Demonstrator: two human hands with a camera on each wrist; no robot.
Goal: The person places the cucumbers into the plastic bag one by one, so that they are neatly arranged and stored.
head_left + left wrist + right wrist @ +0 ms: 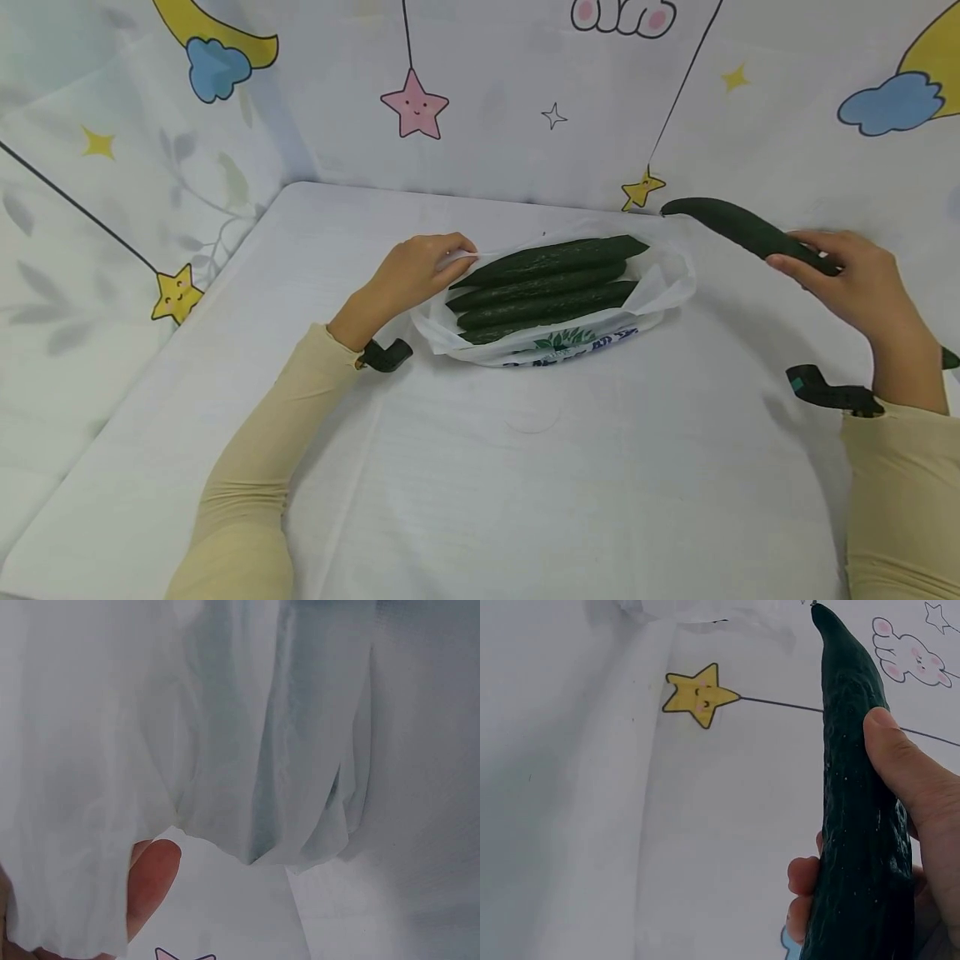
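Observation:
A white plastic bag [487, 354] with printing on its side lies on the table, its mouth spread wide. Several dark green cucumbers [547, 287] lie side by side inside it. My left hand [420, 267] pinches the bag's left edge between thumb and fingers; in the left wrist view the thin plastic [67, 825] hides most of that hand. To the right of the bag, my right hand [862, 279] grips one cucumber [738, 225] near its end, raised above the table. The right wrist view shows thumb and fingers wrapped round this cucumber [855, 787].
The white-covered table [525, 483] meets a printed backdrop [495, 150] along its far edge. At the far right, the tip of another green object [950, 359] pokes out from behind the right forearm. Each wrist wears a black camera mount [825, 390].

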